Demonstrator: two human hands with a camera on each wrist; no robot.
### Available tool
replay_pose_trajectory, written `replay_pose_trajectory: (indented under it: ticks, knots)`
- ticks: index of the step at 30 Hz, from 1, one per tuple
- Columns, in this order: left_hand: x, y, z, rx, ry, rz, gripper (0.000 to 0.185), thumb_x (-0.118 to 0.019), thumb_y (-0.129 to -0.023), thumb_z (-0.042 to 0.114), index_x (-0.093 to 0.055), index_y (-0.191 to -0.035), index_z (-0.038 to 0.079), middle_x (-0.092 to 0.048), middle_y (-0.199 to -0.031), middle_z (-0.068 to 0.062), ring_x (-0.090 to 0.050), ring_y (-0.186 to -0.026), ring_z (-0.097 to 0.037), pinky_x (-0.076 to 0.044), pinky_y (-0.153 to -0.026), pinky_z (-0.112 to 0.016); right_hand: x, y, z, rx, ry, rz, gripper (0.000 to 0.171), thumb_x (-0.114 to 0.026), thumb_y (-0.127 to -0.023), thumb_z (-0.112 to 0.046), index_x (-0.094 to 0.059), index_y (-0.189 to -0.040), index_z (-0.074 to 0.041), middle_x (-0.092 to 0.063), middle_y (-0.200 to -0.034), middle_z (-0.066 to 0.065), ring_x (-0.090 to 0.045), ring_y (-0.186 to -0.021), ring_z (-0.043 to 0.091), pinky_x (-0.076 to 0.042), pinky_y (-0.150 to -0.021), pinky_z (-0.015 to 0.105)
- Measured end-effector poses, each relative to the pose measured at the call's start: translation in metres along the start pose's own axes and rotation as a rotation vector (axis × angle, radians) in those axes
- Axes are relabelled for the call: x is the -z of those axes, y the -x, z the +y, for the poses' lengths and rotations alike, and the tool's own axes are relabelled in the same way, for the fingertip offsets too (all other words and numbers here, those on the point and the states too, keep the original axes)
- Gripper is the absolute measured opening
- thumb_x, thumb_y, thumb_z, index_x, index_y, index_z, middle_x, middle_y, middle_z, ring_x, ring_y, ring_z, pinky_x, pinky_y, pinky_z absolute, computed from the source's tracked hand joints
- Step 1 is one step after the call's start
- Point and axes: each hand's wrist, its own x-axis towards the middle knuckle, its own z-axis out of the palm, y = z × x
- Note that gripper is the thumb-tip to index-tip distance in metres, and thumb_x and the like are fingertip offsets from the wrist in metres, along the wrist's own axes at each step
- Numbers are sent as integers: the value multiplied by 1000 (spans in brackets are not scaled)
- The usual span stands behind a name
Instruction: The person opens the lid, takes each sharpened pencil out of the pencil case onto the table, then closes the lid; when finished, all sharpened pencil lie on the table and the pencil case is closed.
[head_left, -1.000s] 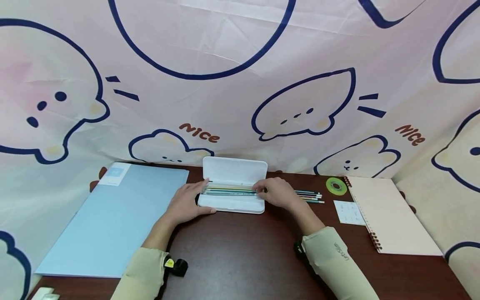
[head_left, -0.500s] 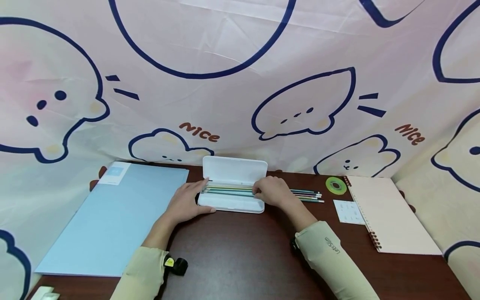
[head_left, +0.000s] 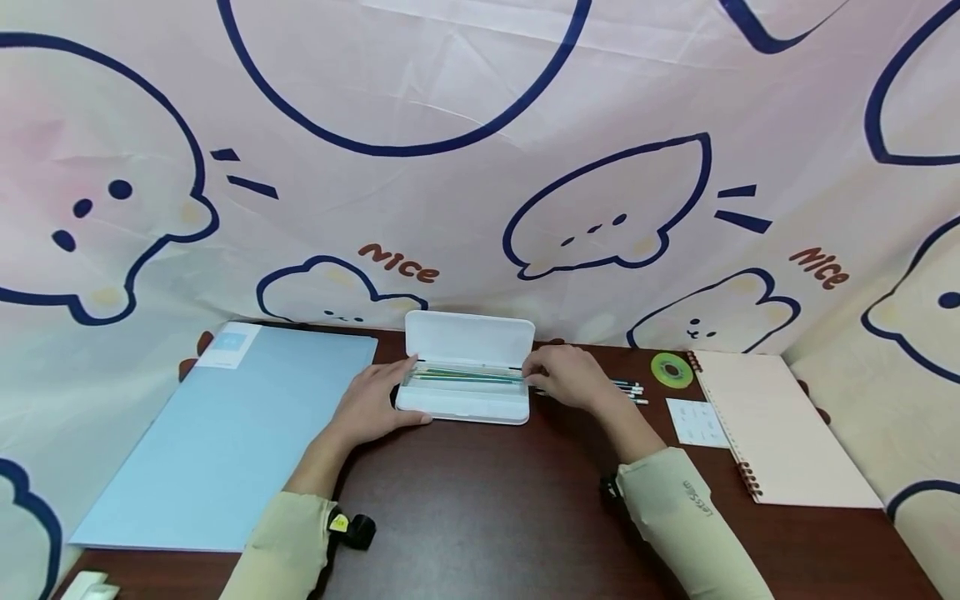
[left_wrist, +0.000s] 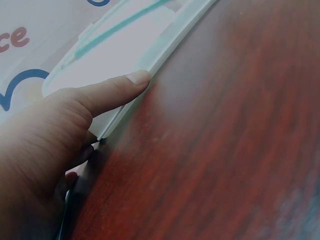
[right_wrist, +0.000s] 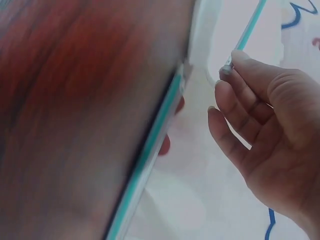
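An open white pencil case (head_left: 465,408) lies on the table with its lid raised at the back and several pencils (head_left: 450,375) inside. My left hand (head_left: 375,404) holds the case's left end; its thumb rests along the front edge in the left wrist view, and the other fingers are mostly hidden. At the right end, my right hand (head_left: 566,377) pinches a teal pencil (right_wrist: 251,25) near its tip between thumb and forefinger. The remaining fingers of that hand are loosely bent. More pencils (head_left: 630,392) lie on the table, partly behind the right hand.
A large light-blue board (head_left: 225,442) lies on the left. To the right are a green disc (head_left: 672,371), a small white card (head_left: 697,422) and a spiral-bound pad (head_left: 787,429). A printed cloth (head_left: 465,208) hangs close behind the case.
My right hand moves slightly left over the case, then back right to its right end. The pencils inside shift and look less spread toward the front. The left hand stays put.
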Motion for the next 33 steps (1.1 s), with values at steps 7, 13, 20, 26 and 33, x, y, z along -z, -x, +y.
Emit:
replay_pose_trajectory:
  ticks: [7, 13, 20, 26, 33]
  knots:
    - [2, 0, 1, 6, -2, -6, 106, -81, -75, 61, -34, -160, 19, -46, -159, -10, -41, -142, -37, -32, -116, -60, 14, 22, 18, -62, -34, 14, 5, -69, -98, -26, -72, -97, -23, -69, -93, -7, -57, -80, 13, -49, -76, 35]
    - [2, 0, 1, -3, -6, 0, 105, -81, -76, 60, -34, -160, 18, -46, -158, -11, -42, -141, -38, -32, -115, -61, 16, 43, 40, -75, -52, 36, 6, -68, -98, -26, -71, -97, -20, -67, -89, -8, -55, -79, 13, -47, -75, 34]
    - [0, 0, 1, 3, -2, -7, 105, -81, -76, 60, -34, -160, 19, -46, -158, -11, -41, -141, -38, -33, -115, -61, 15, 68, 66, -92, -97, 62, 4, -67, -99, -19, -69, -99, -16, -67, -87, -4, -53, -71, 12, -45, -67, 30]
    - [-1, 0, 0, 4, 0, -5, 105, -80, -76, 62, -34, -160, 20, -46, -158, -10, -41, -142, -37, -32, -115, -61, 14, 85, 86, -134, -170, 52, 4, -64, -99, -14, -68, -99, -14, -71, -86, 1, -60, -69, 9, -51, -64, 29]
    - [0, -1, 0, -2, -13, -1, 106, -81, -74, 62, -35, -160, 19, -47, -158, -9, -43, -140, -37, -32, -115, -60, 15, 99, 102, -161, -204, 52, 5, -65, -99, -17, -69, -95, -17, -71, -85, 0, -63, -73, 9, -54, -67, 29]
